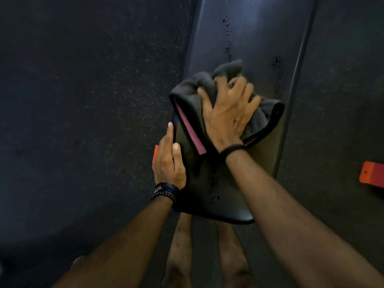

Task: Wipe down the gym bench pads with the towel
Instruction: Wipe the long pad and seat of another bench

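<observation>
Here the right hand (226, 113) presses a bunched dark towel (209, 100) down on the black bench pad (259, 38), its fingers (239, 86) spread and bent into the cloth. The left hand (169, 163) rests on the pad's left edge, fingers straight, holding nothing. Small wet drops (228, 48) sit on the pad above the towel.

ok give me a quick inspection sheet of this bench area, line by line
surface: black bench pad, droplets on it above the towel and near its close end
job's things: dark towel with a pink stripe, bunched on the pad
clutter: nothing seen
hands: right hand grips the towel; left hand rests on the pad's left edge, fingers straight
cables: nothing seen
surroundings: dark speckled floor; orange frame parts
</observation>
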